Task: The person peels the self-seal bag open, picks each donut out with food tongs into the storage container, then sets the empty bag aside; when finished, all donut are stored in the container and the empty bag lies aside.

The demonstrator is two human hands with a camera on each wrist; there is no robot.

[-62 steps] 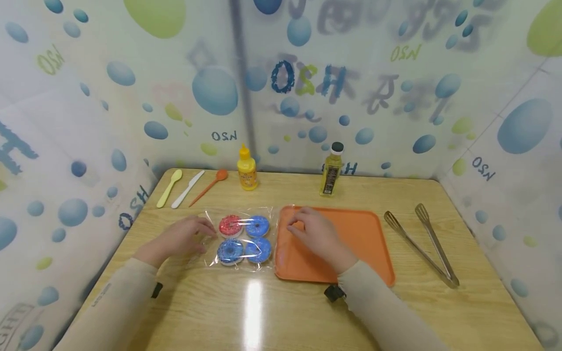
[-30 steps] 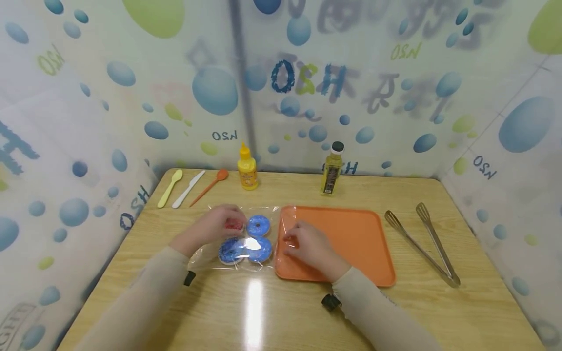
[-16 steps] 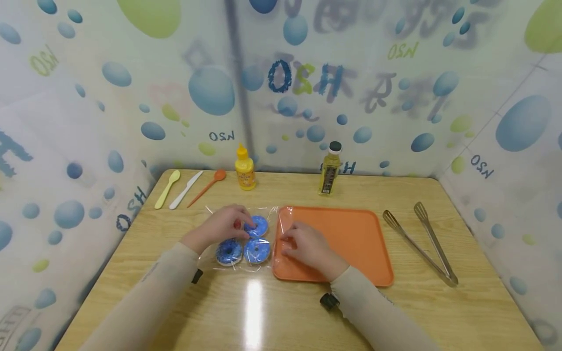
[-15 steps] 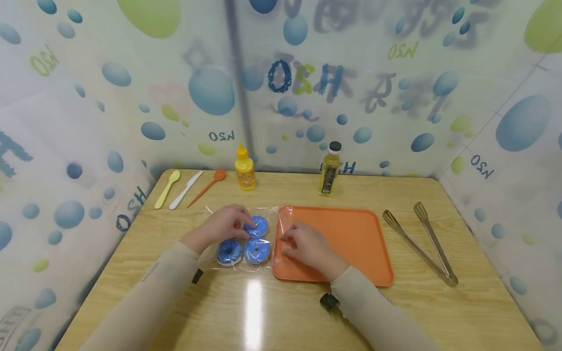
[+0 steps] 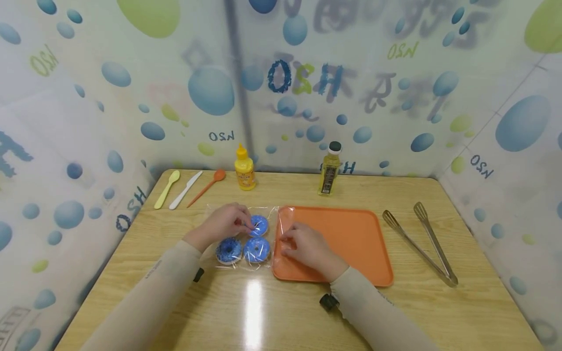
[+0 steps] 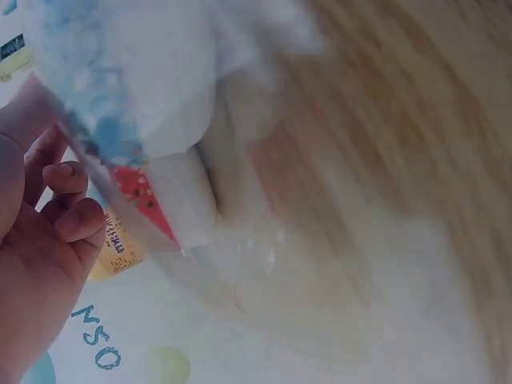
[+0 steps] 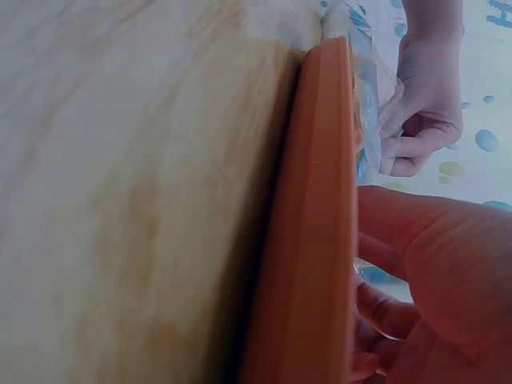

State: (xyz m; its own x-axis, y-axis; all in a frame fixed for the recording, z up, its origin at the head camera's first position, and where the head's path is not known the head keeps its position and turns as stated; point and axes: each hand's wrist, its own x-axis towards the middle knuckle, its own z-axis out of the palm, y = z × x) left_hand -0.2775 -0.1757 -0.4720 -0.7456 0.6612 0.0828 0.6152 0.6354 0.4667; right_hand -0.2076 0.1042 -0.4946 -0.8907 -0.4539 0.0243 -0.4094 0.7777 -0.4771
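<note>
A clear plastic bag (image 5: 239,267) lies left of the orange tray (image 5: 351,243), its right edge overlapping the tray. Blue toy donuts (image 5: 256,250) show through the film. My left hand (image 5: 226,224) is over the bag's upper part and pinches the film with thumb and fingertips. It hides the red donut in the head view; a strip of this red donut (image 6: 144,196) shows in the left wrist view. Over the tray's left side, my right hand (image 5: 309,246) pinches the bag's right edge between thumb and forefinger; its fingertips are partly hidden by the tray rim in the right wrist view.
Behind stand a yellow squeeze bottle (image 5: 245,170) and an oil bottle (image 5: 330,170). A yellow-green spoon (image 5: 167,190), white knife (image 5: 186,190) and orange spoon (image 5: 206,187) lie back left. Metal tongs (image 5: 421,248) lie spread open right of the tray. Patterned walls enclose the table.
My left hand has moved right from the bag's left edge to over the red donut and pinches the film. My right hand has shifted slightly down and left to the bag's right edge.
</note>
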